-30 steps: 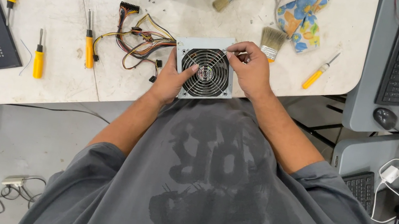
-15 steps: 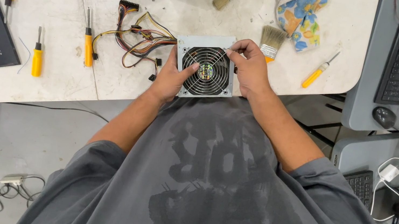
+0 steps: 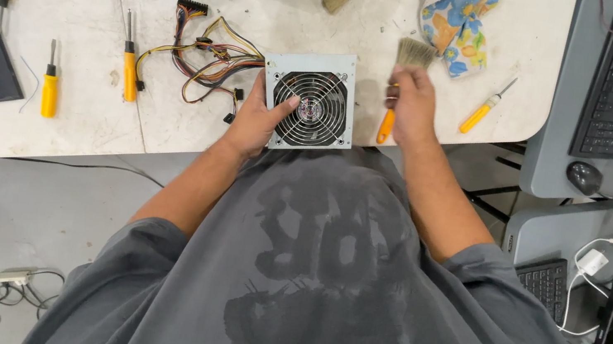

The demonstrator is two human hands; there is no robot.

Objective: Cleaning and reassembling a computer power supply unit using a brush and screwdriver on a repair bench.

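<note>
At table's edge, grey fan-grilled power supply (image 3: 310, 105) in left hand (image 3: 258, 123) fingers; right hand (image 3: 412, 108) clenching brush (image 3: 407, 68).

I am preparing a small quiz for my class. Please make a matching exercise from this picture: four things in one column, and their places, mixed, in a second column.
Things:
1. power supply box with fan
2. brush with orange handle
3. flowered cloth
4. computer mouse

Places:
A. on the grey desk, below the keyboard
B. held at its side by the left hand
C. on the white table, beyond the brush bristles
D. gripped in the right hand

Pairs: 1-B, 2-D, 3-C, 4-A
</note>
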